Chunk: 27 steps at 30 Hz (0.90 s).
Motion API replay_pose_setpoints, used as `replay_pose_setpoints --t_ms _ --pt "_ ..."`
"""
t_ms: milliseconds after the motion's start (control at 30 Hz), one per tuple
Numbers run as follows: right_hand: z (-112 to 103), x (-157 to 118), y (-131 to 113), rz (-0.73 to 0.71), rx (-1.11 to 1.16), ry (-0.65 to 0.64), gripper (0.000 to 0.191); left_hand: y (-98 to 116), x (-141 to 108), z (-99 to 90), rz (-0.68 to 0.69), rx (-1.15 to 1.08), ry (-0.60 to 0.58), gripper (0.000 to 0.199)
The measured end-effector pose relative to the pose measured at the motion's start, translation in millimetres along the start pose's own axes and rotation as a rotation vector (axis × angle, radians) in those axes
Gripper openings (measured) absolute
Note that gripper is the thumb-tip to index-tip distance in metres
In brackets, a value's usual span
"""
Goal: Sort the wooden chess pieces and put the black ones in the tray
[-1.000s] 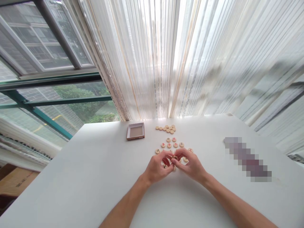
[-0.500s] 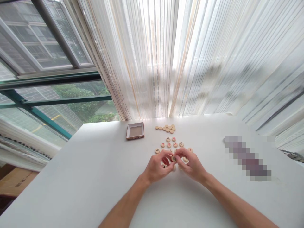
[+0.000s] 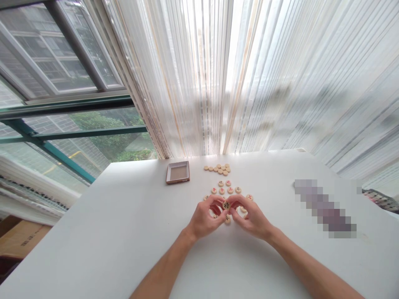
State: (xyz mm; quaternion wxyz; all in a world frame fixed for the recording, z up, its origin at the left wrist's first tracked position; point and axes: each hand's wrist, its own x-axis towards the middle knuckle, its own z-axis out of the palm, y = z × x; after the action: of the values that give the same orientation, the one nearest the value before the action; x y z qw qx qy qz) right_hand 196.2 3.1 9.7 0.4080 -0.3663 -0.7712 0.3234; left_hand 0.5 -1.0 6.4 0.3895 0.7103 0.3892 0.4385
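Observation:
Between my two hands, above the table, is a round wooden Chinese chess piece [image 3: 226, 205] with a dark character facing me. The fingers of my left hand [image 3: 205, 216] pinch its left edge. My right hand [image 3: 249, 214] is closed at its right edge, fingertips on the rim. Below and around my hands lie other Chinese chess pieces, marked in red or black, such as a red-marked piece [image 3: 230, 190] and a black-marked piece [image 3: 227, 219]. Some of them are partly covered by my fingers.
Plain-faced discs [image 3: 220, 170] lie clustered at the back of the white table [image 3: 134, 232]. Left of them sits a shallow open box lid [image 3: 178, 181]. A blurred-out object [image 3: 324, 207] lies on the right. Behind stand a striped curtain [image 3: 199, 83] and a window.
The held piece has shifted slightly left and turned, so its character now faces me more fully. My left fingers have closed in on it; both arms stay nearly still.

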Motion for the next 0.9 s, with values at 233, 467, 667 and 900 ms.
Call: replay_pose_setpoints --t_ms 233,467,667,900 --pt "-0.2 1.5 2.7 -0.053 0.007 0.017 0.02 -2.7 -1.3 0.5 -0.005 -0.011 0.007 0.027" --pt "-1.5 2.0 2.0 -0.074 -0.003 0.013 0.021 -3.2 0.4 -0.2 -0.033 -0.037 0.006 0.026" --pt "-1.7 3.5 1.6 -0.101 -0.016 0.037 0.019 0.3 0.7 0.1 -0.055 -0.07 0.013 0.027" --pt "0.3 4.3 4.8 -0.143 -0.062 0.048 0.017 0.0 2.3 -1.0 -0.122 -0.128 0.002 0.026"
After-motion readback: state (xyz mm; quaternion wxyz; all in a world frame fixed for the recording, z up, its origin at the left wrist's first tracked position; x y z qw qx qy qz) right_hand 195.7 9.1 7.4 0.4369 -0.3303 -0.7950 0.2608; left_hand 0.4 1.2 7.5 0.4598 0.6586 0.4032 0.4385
